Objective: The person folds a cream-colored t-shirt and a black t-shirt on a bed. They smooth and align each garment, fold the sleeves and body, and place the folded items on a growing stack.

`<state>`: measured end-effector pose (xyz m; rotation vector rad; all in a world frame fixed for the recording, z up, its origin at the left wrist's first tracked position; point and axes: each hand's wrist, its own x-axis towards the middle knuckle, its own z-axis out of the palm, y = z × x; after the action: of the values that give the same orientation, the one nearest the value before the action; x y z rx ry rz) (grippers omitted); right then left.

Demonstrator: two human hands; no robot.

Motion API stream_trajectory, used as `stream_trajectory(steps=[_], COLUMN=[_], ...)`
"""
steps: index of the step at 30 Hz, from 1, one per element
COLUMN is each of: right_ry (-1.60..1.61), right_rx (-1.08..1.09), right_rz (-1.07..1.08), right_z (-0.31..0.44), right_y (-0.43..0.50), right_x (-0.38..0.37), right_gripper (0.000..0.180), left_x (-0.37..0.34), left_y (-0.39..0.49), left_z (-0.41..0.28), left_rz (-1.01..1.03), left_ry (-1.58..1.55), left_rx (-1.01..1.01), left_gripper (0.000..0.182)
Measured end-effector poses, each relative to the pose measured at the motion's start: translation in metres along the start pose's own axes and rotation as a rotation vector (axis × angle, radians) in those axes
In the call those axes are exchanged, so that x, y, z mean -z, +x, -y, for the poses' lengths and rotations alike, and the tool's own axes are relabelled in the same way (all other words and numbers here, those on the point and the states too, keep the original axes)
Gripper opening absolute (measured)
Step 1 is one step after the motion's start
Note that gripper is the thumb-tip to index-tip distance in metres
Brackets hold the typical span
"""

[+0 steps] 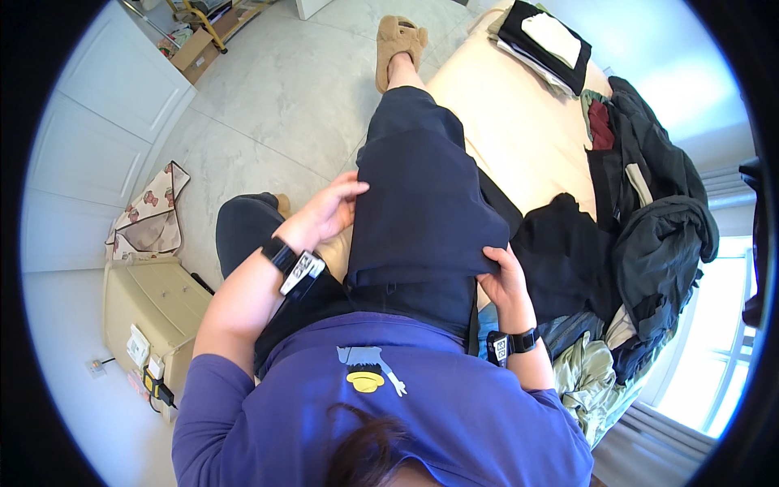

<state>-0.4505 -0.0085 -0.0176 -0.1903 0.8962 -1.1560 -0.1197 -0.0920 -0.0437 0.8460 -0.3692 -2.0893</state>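
A folded dark navy garment point(420, 213) lies across my lap and right thigh, its lower fold near my waist. My right hand point(504, 277) grips its lower right corner, thumb on top and fingers under the cloth. At the garment's left edge is my left hand point(333, 208), its fingers apart and their tips touching or very close to the fabric. I cannot make out a firm hold there. My dark trousers point(243, 225) show beside and beneath the garment. Both wrists carry black straps with small devices.
The bed point(517, 128) bears a stack of folded clothes point(541, 49) at its far end. Loose dark clothes point(657, 262) are heaped along its right side, with a shiny green garment point(584, 377) nearer me. A beige cabinet point(152, 304) stands left, beside a bear-patterned cloth point(149, 219).
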Motion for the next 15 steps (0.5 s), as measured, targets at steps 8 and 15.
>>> stream_trajectory(steps=[8,15], right_ry=[-0.108,-0.142], right_rx=[-0.027,0.0], right_rz=[-0.052,0.007], right_z=[0.006,0.005], right_y=[-0.004,0.003], right_x=[0.0,0.006], right_gripper=[0.045,0.049], left_x=[-0.019,-0.022], left_y=[0.053,0.06], left_z=[-0.039,-0.045], left_rz=[-0.086,-0.123], left_ry=[0.183,0.303], left_rx=[-0.039,-0.074], left_gripper=[0.034,0.042])
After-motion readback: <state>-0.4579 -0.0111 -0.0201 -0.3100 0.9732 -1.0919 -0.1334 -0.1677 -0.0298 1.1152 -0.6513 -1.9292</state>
